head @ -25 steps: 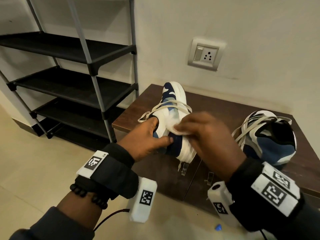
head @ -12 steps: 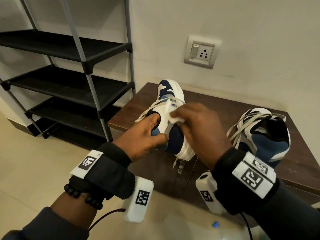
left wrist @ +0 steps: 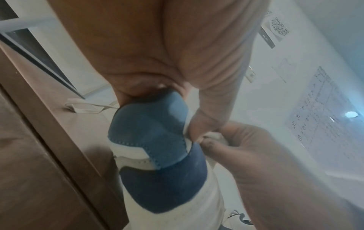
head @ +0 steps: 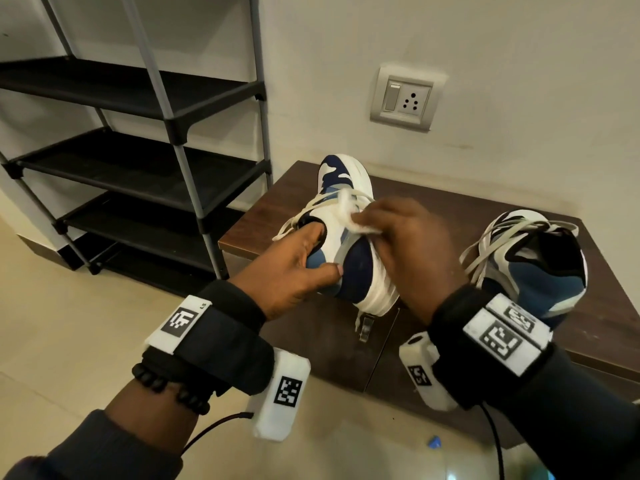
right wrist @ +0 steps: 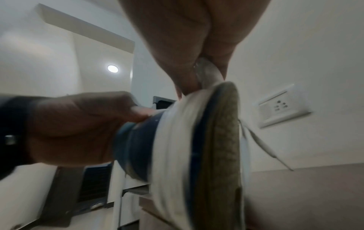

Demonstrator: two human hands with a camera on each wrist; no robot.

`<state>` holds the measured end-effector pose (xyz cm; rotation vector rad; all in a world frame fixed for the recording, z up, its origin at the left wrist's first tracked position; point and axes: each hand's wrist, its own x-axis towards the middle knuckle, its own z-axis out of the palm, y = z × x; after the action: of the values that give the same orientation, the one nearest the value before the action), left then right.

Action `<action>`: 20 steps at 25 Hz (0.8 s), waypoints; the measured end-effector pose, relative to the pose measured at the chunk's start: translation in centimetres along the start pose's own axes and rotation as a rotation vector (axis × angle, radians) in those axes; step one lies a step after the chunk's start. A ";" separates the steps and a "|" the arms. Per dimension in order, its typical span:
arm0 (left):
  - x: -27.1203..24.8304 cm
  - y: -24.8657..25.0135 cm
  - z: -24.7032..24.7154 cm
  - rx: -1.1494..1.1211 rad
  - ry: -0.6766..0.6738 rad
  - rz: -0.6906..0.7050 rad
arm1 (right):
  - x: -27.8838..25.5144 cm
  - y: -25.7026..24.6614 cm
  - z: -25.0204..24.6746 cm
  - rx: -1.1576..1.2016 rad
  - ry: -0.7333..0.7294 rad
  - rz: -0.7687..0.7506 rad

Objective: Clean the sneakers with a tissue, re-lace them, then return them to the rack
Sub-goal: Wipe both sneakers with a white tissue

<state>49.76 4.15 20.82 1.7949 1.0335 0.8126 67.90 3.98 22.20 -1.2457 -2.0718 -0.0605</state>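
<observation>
My left hand (head: 294,268) grips the heel of the first sneaker (head: 349,237), fingers tucked into the collar and thumb across the blue heel panel, holding it tipped on its side over the front edge of the brown cabinet top (head: 433,216). My right hand (head: 408,247) pinches a crumpled white tissue (head: 360,225) and presses it against the white side panel just below the loose laces (head: 325,206). The second sneaker (head: 533,265) sits on the cabinet to my right, its laces slack too. I judge I'm in the wiping step, with lacing and shelving not begun. Next I would work the tissue along the midsole toward the toe, which calls for a firm hold at the heel so the shoe does not twist. The black rack (head: 145,168) stands to my left.
</observation>
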 end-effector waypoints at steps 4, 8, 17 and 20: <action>-0.4 0.3 -0.1 -0.095 -0.007 -0.012 | -0.6 -1.5 0.8 -0.009 -0.047 -0.104; -0.2 0.3 -0.3 0.002 -0.021 -0.025 | 0.3 -0.7 0.3 -0.041 -0.002 -0.005; -0.2 0.7 -0.2 -0.025 -0.003 -0.026 | -1.4 -0.6 -0.3 -0.046 -0.043 -0.121; -0.2 0.8 -0.2 0.009 -0.009 -0.002 | -1.3 0.3 -0.6 -0.057 -0.103 -0.047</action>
<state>49.78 3.87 21.66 1.8035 1.0345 0.7998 68.83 2.93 21.84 -1.2579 -2.2016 -0.0794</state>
